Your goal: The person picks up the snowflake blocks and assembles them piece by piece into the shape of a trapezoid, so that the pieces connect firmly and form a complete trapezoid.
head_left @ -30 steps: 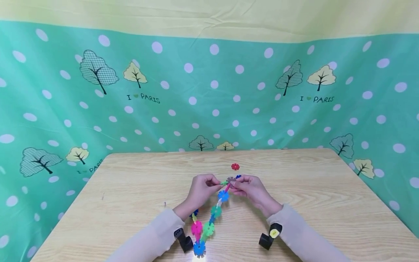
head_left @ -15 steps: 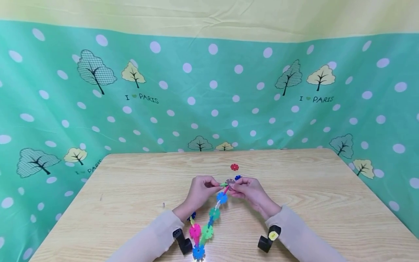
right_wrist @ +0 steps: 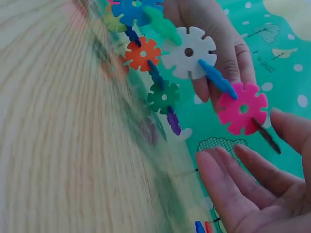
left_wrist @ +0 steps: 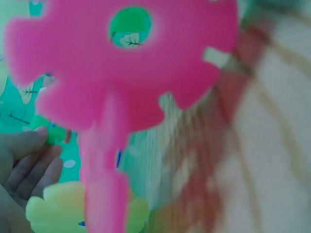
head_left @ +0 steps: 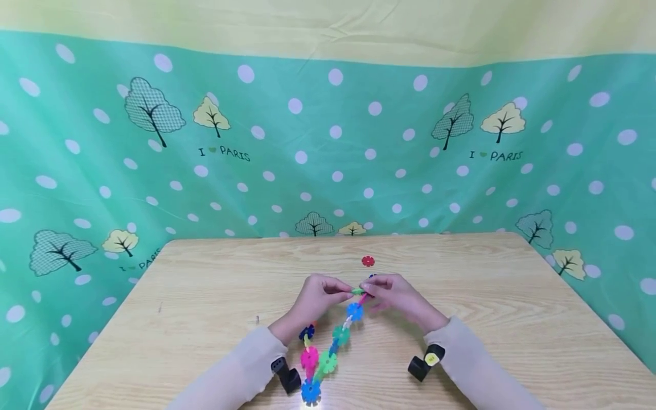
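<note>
A chain of slotted plastic snowflake discs (head_left: pixel 310 359) in many colours runs from near the left wrist up to both hands. My left hand (head_left: pixel 315 297) pinches a green snowflake disc (head_left: pixel 357 291) between thumb and fingertips. Close to its right, my right hand (head_left: pixel 397 296) reaches around the chain's end. The right wrist view shows the right thumb and fingers (right_wrist: pixel 221 182) apart, with a dark snowflake disc (right_wrist: pixel 266 136) edge-on between them, slotted into a pink disc (right_wrist: pixel 243 108). A white disc (right_wrist: pixel 189 52) overlaps the left hand there. Another pink disc (left_wrist: pixel 136 73) fills much of the left wrist view.
A loose red snowflake disc (head_left: pixel 368 261) lies on the wooden table (head_left: pixel 230 267) beyond the hands. A dark blue one (head_left: pixel 373 276) sits just behind the right fingers, partly hidden. A green dotted curtain (head_left: pixel 328 148) hangs behind the table.
My right fingers have loosened from the dark disc, which no longer shows face-on in the head view. The left hand keeps its pinch, and the chain has shifted slightly.
</note>
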Motion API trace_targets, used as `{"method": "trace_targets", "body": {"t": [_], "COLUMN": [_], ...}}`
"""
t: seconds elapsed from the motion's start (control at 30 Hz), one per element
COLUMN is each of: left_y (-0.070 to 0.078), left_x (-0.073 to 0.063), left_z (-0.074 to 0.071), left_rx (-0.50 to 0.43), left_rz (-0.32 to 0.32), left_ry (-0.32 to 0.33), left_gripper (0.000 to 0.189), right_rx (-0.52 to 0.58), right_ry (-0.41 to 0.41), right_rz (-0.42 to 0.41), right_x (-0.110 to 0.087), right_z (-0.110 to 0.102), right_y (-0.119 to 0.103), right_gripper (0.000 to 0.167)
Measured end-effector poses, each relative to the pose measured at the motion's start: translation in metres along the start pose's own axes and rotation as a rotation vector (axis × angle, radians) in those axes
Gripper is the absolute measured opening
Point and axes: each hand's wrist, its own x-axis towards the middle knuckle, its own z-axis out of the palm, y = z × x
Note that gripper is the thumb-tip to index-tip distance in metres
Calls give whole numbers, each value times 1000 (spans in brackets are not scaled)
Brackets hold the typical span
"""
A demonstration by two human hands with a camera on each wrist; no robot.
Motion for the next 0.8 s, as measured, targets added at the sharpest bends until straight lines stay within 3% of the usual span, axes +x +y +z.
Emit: {"method": "trace_targets", "body": {"t": [0.2,0.43,0.57,0.8], "left_y": [-5,-7,-11,-16], "left_x": [1,17,30,51], "left_z": [-4,-30,-41,-44], "left_rx": [-2,-53,-52,38], "left_rz": [-2,-115,-157,-96], "left_ry": [-97,-42,-49,-148], "left_gripper": [16,23,26,30], "right_rx": [-32,7,22,34], "right_ry": [-81,-77,-84,-89], "right_rz": [47,97,108,117], "right_x": [3,3,3,3], "right_z": [-2,-8,-10,-11], "right_y": [7,12,18,23], "right_gripper": [37,32,31,30]}}
